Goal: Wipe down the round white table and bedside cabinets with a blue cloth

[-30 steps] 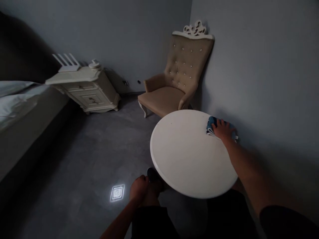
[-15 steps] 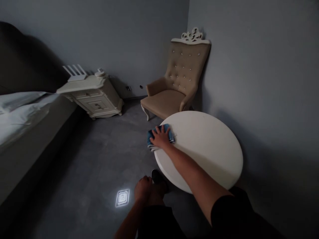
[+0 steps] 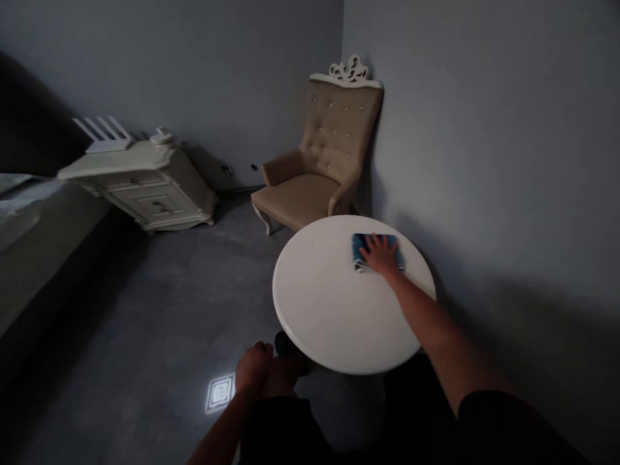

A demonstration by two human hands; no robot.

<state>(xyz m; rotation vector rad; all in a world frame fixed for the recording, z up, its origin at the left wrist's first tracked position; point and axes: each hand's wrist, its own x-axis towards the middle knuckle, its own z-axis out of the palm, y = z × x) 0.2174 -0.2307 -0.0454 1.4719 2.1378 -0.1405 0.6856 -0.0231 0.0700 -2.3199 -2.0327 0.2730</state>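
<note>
My right hand (image 3: 380, 256) lies with spread fingers on a folded blue cloth (image 3: 359, 253) with a pale edge, pressing it onto the white oval tabletop (image 3: 329, 303). The cloth sits on the far right part of the table, and the palm covers much of it. My left hand (image 3: 254, 365) rests on my bent knee, left of the table's near edge. Its fingers are curled in, and nothing shows in them.
Behind the table stands a brown tufted armchair (image 3: 298, 197) with a carved white crest. A cream nightstand (image 3: 159, 200) at the left bears a white router (image 3: 109, 143). A bed (image 3: 43, 239) borders the left side. A bright square pattern (image 3: 220, 392) shows on the floor.
My right hand has slid the cloth from the table's left edge across to its far right part. The view has shifted right. My left hand stays on the knee.
</note>
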